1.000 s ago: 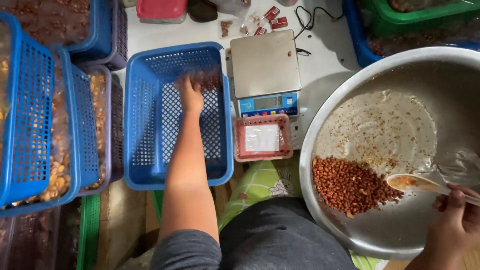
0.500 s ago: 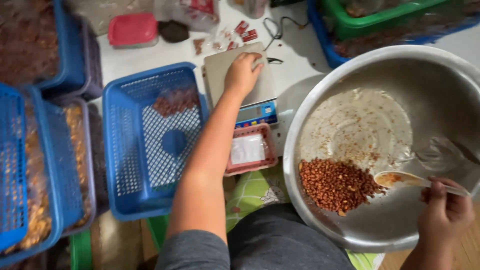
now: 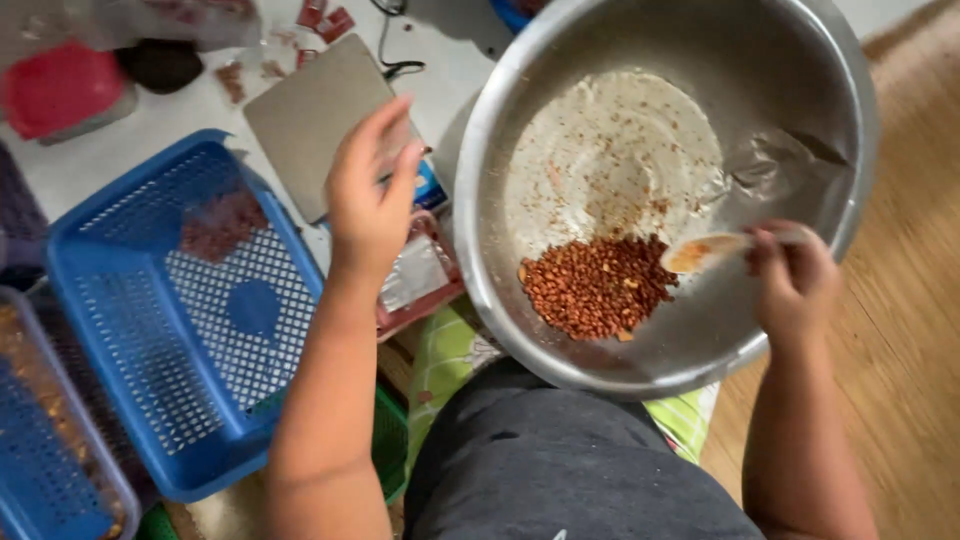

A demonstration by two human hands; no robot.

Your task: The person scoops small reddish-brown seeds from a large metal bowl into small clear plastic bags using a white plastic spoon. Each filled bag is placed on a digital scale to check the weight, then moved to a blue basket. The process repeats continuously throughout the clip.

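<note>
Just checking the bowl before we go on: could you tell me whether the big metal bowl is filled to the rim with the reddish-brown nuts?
No, the metal bowl holds only a small heap of nuts near its bottom.

Nuts point(image 3: 597, 287) in bowl point(image 3: 520, 300), basket point(image 3: 130, 420) left

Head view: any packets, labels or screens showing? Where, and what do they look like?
Sachets: top edge, above the scale; small, red, scattered.
Scale: behind the left hand; square grey plate, blue front strip, its screen hidden.
Clear bag: in a small red tray under that hand; whitish, flat.
</note>
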